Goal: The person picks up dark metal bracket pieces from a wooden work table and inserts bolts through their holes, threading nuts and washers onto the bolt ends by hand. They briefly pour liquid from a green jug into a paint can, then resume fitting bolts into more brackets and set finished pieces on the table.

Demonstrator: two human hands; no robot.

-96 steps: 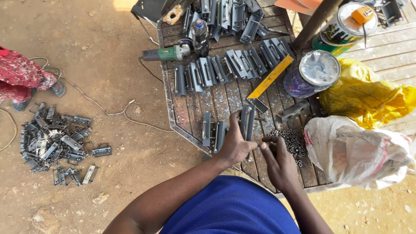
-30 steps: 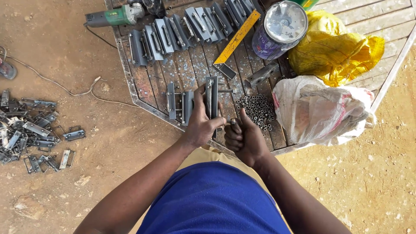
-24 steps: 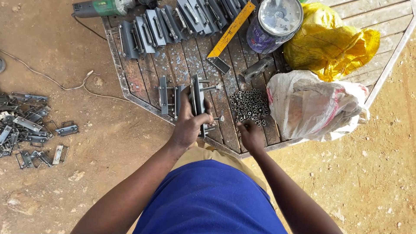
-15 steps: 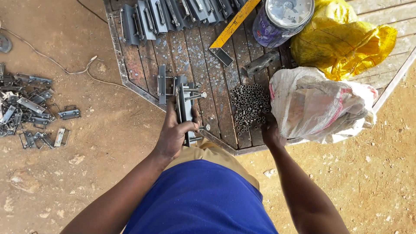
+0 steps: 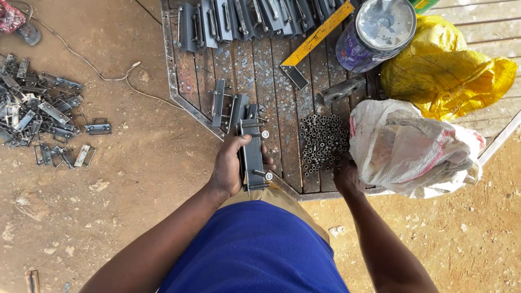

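My left hand [image 5: 229, 165] grips a dark steel latch bracket [image 5: 253, 154] with bolts sticking out of its side, held lengthwise over the near edge of the metal work table [image 5: 182, 97]. My right hand [image 5: 347, 174] reaches into a pile of small steel nuts [image 5: 322, 141] on the table, fingers down among them; whether it holds any I cannot tell. Two more brackets [image 5: 228, 108] lie on the table just beyond the held one.
A row of finished brackets [image 5: 244, 16] lines the far side. A yellow square ruler [image 5: 315, 40], a paint tin [image 5: 374, 32], a yellow bag [image 5: 445, 70] and a white sack [image 5: 412, 149] sit right. A heap of brackets [image 5: 38, 108] and a cable [image 5: 97, 68] lie on the dirt left.
My left hand has pulled the bracket toward me off the table. My right hand let go of it and moved right to the pile of nuts.
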